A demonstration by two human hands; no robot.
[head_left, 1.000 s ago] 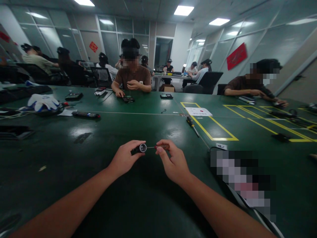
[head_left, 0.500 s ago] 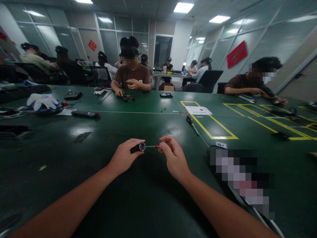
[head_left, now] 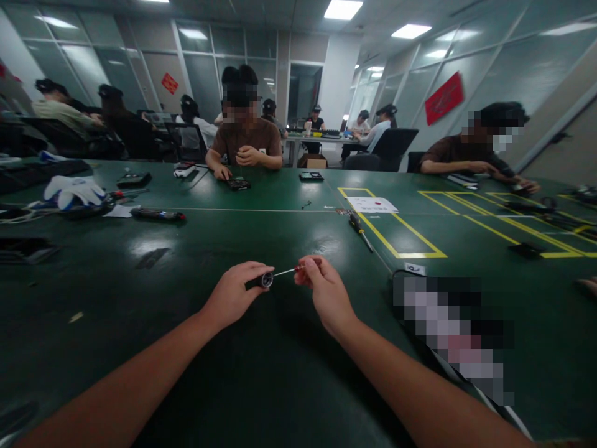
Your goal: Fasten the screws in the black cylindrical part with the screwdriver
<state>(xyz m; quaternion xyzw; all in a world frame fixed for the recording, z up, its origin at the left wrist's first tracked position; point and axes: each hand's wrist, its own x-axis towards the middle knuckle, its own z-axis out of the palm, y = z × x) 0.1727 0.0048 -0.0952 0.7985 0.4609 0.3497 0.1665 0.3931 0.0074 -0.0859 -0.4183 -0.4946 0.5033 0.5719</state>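
My left hand (head_left: pixel 229 294) is closed round a small black cylinder (head_left: pixel 266 280), its thumb below and fingers above. The cylinder's round, silvery-rimmed end faces me; what sits inside it is too small to make out. Between thumb and fingers of my right hand (head_left: pixel 330 291) is a thin screwdriver (head_left: pixel 285 272) with a red handle, mostly covered by the fingers. Its metal shaft slants down to the left and meets the cylinder's right rim. Both hands are held over the green table (head_left: pixel 280 386).
Beyond my hands lies a yellow-and-black screwdriver (head_left: pixel 360 231), near a paper sheet (head_left: pixel 372 205) inside yellow tape. White gloves (head_left: pixel 74 191) and a dark pen-like tool (head_left: pixel 157 214) lie to the left. Across the table a person (head_left: pixel 247 137) handles a small device; another sits far right.
The screwdriver has tilted, its handle now higher than its tip, and my right fingers have curled further round the handle. My left hand keeps its hold on the cylinder.
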